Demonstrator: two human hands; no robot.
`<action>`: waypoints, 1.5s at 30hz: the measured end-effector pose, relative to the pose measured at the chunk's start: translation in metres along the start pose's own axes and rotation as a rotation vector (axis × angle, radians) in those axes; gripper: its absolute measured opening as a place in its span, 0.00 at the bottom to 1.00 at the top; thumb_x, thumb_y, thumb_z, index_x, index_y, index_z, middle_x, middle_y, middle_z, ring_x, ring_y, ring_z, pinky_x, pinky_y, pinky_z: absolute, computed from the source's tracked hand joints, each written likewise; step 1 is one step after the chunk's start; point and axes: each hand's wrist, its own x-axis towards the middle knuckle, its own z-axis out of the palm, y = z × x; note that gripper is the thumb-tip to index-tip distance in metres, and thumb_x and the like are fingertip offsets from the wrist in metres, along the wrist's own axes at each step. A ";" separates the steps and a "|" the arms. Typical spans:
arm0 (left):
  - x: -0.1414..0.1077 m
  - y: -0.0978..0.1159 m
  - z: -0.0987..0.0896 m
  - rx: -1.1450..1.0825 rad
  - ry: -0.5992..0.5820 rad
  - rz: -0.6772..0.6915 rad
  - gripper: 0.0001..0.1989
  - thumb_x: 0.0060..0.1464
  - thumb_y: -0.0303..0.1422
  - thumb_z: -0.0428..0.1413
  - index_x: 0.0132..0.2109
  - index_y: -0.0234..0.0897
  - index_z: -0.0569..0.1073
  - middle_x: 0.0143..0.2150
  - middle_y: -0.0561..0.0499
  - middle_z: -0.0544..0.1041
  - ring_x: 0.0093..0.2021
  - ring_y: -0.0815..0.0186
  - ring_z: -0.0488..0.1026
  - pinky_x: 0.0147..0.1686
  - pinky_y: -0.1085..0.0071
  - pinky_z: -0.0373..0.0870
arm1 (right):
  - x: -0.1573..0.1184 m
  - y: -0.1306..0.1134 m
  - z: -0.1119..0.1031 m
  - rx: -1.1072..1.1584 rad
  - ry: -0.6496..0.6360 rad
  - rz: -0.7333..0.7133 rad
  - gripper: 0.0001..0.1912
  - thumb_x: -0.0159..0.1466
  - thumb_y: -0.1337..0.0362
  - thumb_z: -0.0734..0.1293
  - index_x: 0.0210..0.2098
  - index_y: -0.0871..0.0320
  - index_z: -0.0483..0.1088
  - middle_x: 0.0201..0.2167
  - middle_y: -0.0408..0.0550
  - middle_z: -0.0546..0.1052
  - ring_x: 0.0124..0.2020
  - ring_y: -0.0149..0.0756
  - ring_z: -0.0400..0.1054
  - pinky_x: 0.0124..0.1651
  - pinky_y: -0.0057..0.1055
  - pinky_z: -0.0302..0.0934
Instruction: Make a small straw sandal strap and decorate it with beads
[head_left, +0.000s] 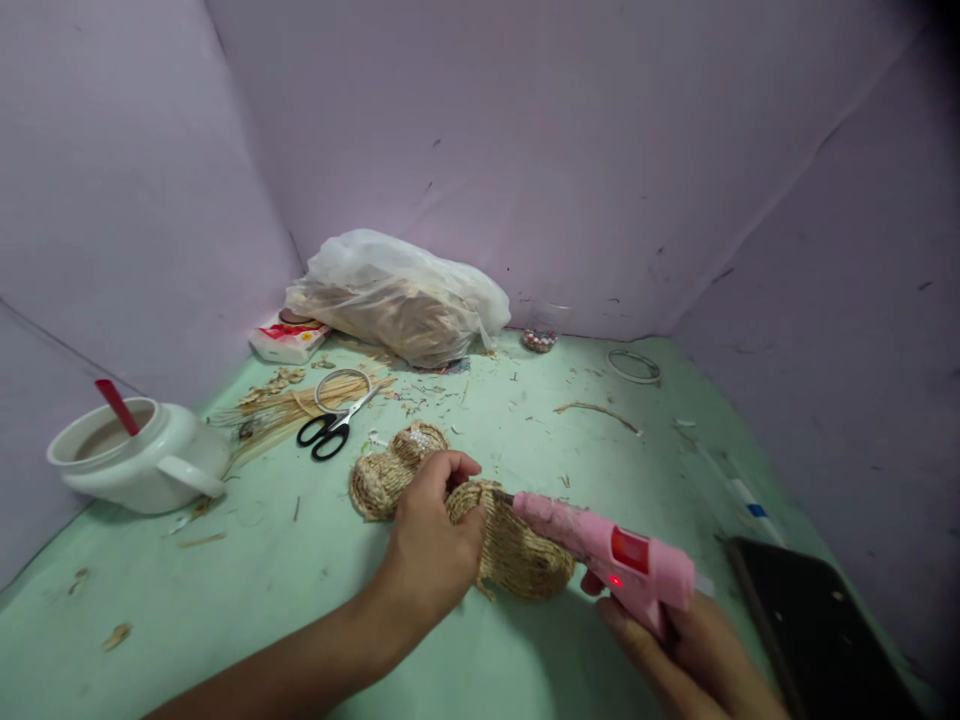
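A woven piece of coiled tan straw cord (525,550) lies on the table in front of me, made up of rounded lobes. My left hand (439,525) is closed on its middle, fingers and thumb pinching the cord. White beads (420,436) sit on the far left lobe. My right hand (675,640) is wrapped round the handle of a pink hot glue gun (600,540), whose red light glows. Its dark nozzle points left and meets or nearly meets the woven piece just right of my left thumb; the exact contact is too small to tell.
Black-handled scissors (328,434) lie beyond my left hand, near loose straw strands (277,410). A white pot (172,455) stands left, a plastic bag (405,300) and bead jar (541,335) at the back. A metal ring (634,367) and dark flat object (817,620) are on the right.
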 end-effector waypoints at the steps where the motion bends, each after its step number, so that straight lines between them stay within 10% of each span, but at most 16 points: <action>1: 0.000 0.000 0.000 -0.004 0.001 0.000 0.11 0.41 0.24 0.51 0.36 0.38 0.66 0.35 0.51 0.70 0.38 0.63 0.69 0.41 0.65 0.65 | 0.000 0.000 0.000 0.001 0.003 0.004 0.20 0.60 0.54 0.63 0.50 0.53 0.69 0.44 0.53 0.77 0.41 0.44 0.74 0.43 0.34 0.70; 25: -0.001 0.000 0.001 -0.049 -0.008 -0.013 0.11 0.41 0.25 0.52 0.37 0.38 0.65 0.35 0.50 0.68 0.39 0.61 0.68 0.42 0.64 0.64 | 0.000 0.000 0.001 0.127 -0.030 0.115 0.20 0.58 0.52 0.64 0.47 0.53 0.69 0.46 0.54 0.76 0.44 0.46 0.72 0.47 0.38 0.67; 35: 0.002 -0.006 0.000 -0.077 -0.003 0.007 0.12 0.41 0.26 0.52 0.37 0.38 0.66 0.36 0.50 0.69 0.40 0.62 0.67 0.43 0.64 0.64 | 0.002 -0.016 -0.010 0.077 0.059 0.128 0.13 0.58 0.51 0.64 0.35 0.52 0.73 0.30 0.48 0.77 0.33 0.44 0.72 0.33 0.35 0.70; 45: 0.003 -0.003 0.000 -0.073 0.014 0.037 0.10 0.40 0.27 0.52 0.34 0.37 0.66 0.33 0.51 0.69 0.38 0.62 0.68 0.41 0.64 0.64 | 0.007 -0.017 -0.010 -0.014 0.026 -0.016 0.17 0.59 0.54 0.63 0.45 0.53 0.72 0.37 0.50 0.78 0.37 0.43 0.73 0.40 0.34 0.70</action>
